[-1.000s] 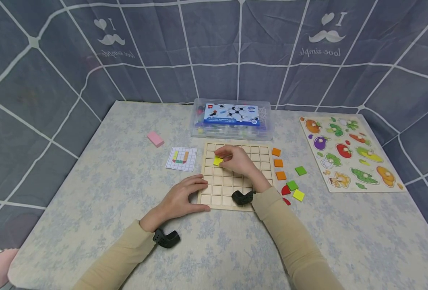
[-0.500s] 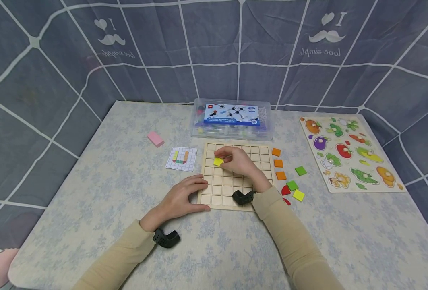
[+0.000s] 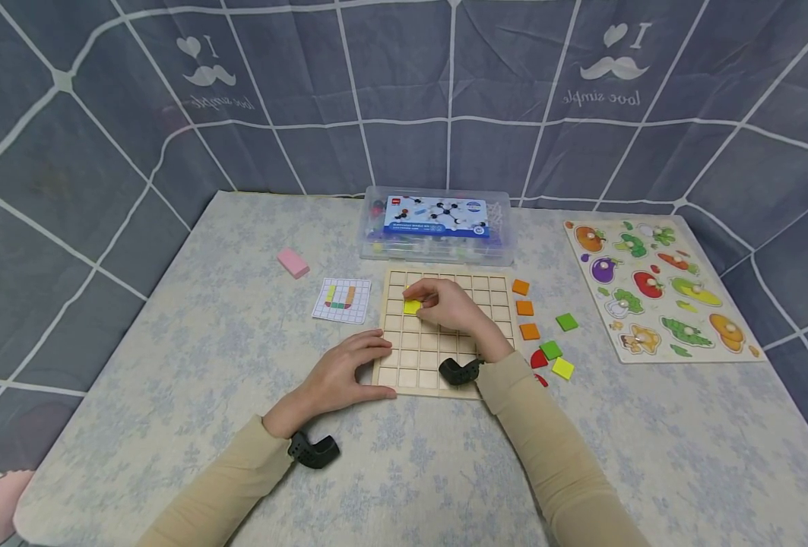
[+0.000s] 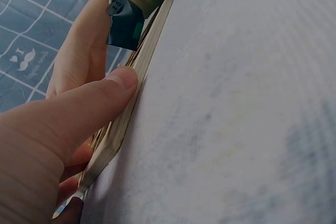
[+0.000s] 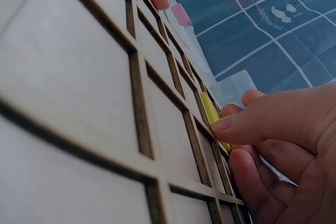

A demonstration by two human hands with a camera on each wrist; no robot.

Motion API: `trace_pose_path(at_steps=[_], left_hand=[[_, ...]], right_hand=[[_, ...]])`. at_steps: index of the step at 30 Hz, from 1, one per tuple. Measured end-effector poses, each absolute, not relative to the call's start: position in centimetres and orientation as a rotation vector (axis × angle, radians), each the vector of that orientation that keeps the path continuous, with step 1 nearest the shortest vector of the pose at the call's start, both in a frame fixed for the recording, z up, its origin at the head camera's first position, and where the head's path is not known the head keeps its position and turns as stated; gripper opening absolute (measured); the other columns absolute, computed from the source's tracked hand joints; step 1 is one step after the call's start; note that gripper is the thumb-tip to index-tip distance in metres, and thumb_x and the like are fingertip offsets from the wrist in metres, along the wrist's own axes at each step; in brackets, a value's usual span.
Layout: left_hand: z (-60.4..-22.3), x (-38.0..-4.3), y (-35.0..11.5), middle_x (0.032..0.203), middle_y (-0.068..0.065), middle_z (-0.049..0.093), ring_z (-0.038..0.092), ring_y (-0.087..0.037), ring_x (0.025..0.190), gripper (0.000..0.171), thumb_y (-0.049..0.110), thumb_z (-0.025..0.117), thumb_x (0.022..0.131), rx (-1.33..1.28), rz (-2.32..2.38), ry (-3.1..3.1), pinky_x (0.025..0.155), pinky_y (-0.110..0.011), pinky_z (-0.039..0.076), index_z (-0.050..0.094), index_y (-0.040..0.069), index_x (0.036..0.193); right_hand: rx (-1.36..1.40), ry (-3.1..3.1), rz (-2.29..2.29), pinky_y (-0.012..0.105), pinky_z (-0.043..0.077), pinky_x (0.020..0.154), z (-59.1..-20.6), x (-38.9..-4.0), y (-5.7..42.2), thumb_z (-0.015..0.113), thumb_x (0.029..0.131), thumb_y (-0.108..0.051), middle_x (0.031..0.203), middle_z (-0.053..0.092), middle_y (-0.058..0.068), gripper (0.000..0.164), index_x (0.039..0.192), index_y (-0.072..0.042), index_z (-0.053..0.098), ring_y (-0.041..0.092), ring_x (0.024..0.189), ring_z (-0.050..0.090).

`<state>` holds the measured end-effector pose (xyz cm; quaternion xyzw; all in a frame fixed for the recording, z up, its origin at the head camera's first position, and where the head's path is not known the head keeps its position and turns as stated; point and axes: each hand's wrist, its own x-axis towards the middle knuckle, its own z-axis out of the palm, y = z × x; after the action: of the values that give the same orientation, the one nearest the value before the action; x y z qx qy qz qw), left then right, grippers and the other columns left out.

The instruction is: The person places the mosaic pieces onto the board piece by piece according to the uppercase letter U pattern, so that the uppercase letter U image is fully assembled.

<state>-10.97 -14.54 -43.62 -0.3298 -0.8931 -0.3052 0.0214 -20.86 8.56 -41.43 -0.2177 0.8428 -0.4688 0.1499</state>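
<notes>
Tabletop point(image 3: 171, 342): pale, blue-floral, under grid board point(image 3: 413, 355) | backdrop point(image 3: 404, 83): slate-blue cloth, white-lined

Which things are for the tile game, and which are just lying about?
Likely for the game:
yellow tile in the right hand
grid board
picture card
orange tiles
green tiles
red pieces
other yellow tile

Likely just lying about:
pink block
clear box
vegetable puzzle

On the blue-grey cloth point(image 3: 404, 83), two white printed motifs were borne, each composed of a heart, the letter "I", a moustache sign and the words "love simple" in mirror writing. On the blue label point(image 3: 436, 216) of the clear plastic box point(image 3: 438, 249), "Molecular Model Kit" was faintly printed; its smaller lettering and red logo could not be read.
</notes>
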Motion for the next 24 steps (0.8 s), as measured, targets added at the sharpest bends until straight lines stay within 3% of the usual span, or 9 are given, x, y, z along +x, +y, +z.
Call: trace_pose_path(at_steps=[14,24], left_hand=[[-43.7,-11.0,-14.5,0.126,-0.005,0.057,0.041,-0.022,0.129,0.065,0.047,0.078,0.072,-1.029,-0.949,-2.747,0.104,-0.039,0.04,0.065,0.003,0.118],[-43.7,-10.9,-14.6,0.127,-0.007,0.056,0.04,-0.024,0.13,0.064,0.044,0.078,0.073,-1.032,-0.962,-2.749,0.106,-0.038,0.038,0.064,0.002,0.119]], right_hand=[[-0.604,2.413,-1.4,0.035,0.051,0.09,-40.5,-20.8,9.3,0.067,0.086,-0.004,0.121,0.06,0.009,0.037,0.122,-0.006,0.061,0.027,0.107,0.057],[-0.682,2.529,-1.403,0.039,0.047,0.094,-37.7,-20.3,13.9,0.064,0.09,-0.012,0.122,0.058,0.014,0.035,0.123,-0.001,0.06,0.029,0.112,0.053]])
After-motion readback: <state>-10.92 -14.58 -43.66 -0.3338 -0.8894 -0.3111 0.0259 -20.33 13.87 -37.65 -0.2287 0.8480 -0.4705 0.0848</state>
